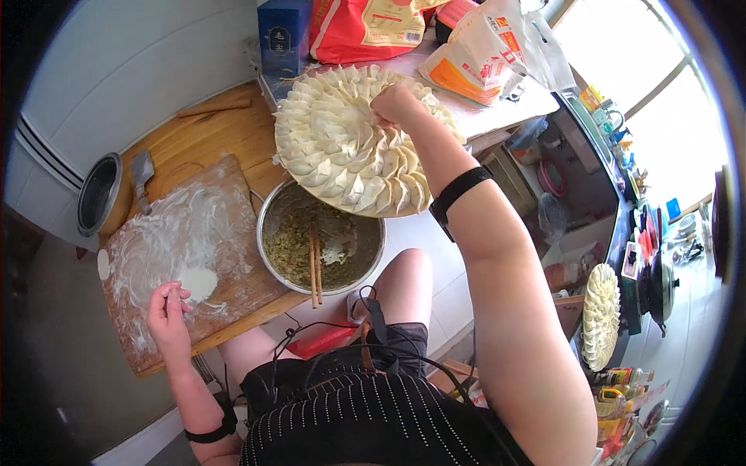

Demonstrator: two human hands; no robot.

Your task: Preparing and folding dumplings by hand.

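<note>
My right hand (394,106) reaches far out over a round tray of dumplings (344,140), its fingertips bent down among them. Whether a dumpling is between those fingers is hidden by the hand. Pleated dumplings lie in close rings across the tray. Over the near part of a floured wooden board (236,256), my left hand (169,309) is raised with loosely curled, floury fingers and nothing visible in it. Just beside it lies a round white patch (199,283), dough or flour. A steel bowl of minced filling (291,253) stands between board and tray, wooden chopsticks (315,265) leaning in it.
A scraper (141,175) and a dark-lined bowl (100,195) sit at the board's far left. A rolling pin (214,108) lies behind. Bags (367,32) and a blue box (284,38) stand beyond the tray. At far right is another dumpling tray (601,317), near bottles (612,402).
</note>
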